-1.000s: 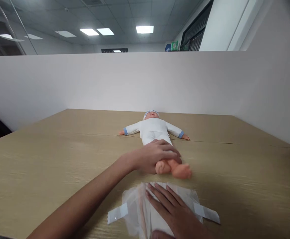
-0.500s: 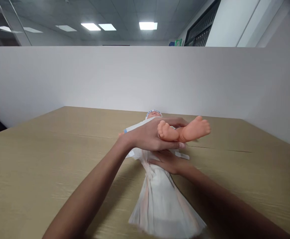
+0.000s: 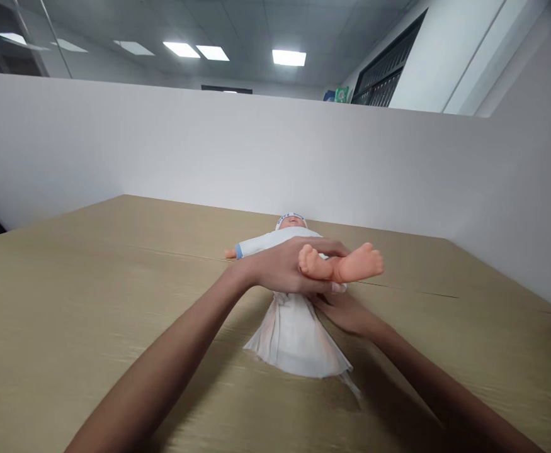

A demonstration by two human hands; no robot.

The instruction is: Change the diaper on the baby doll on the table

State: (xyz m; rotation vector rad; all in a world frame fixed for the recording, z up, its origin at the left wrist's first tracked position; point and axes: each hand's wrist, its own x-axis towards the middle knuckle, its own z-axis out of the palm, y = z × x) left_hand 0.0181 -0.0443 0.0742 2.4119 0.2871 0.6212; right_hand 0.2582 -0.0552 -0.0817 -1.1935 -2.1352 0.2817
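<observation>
A baby doll [image 3: 266, 243] in a white long-sleeved top with blue cuffs lies on its back, head away from me. My left hand [image 3: 284, 264] is closed around the doll's ankles and holds both bare feet [image 3: 360, 264] raised towards me. Below them a white diaper [image 3: 298, 343] lies with its near end fanned out and its middle bunched, running in under the doll. My right hand [image 3: 348, 313] grips at the diaper's bunched part beneath the raised legs; its fingertips are hidden there.
The doll lies on a wide tan table [image 3: 90, 302] with a seam across it. A white partition [image 3: 209, 151] stands along the far edge. Beyond it are a barred window [image 3: 383, 69] and a green package [image 3: 342, 94].
The diaper's near end has moved away from me, towards the doll, and my right hand has shifted slightly right. My left hand still holds the ankles. The camera view has tilted.
</observation>
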